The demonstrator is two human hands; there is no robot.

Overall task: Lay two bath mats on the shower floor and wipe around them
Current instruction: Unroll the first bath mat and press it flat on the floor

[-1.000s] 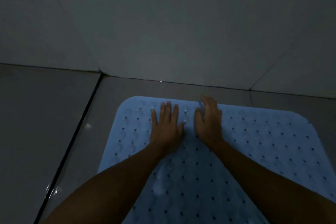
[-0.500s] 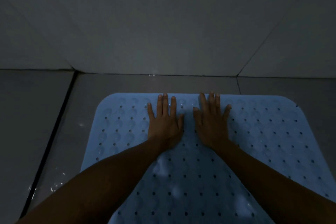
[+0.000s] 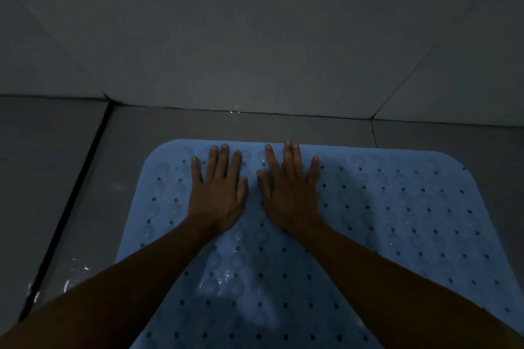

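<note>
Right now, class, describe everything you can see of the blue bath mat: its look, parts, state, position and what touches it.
The blue bath mat looks like soft rubber or plastic, with rounded corners, rows of small drain holes and faint round suction-cup shapes. It lies flat on the grey tiled floor, its far edge close to the wall, and it glistens wet near the middle. The left hand and right hand press on it side by side, fingers straight.
</note>
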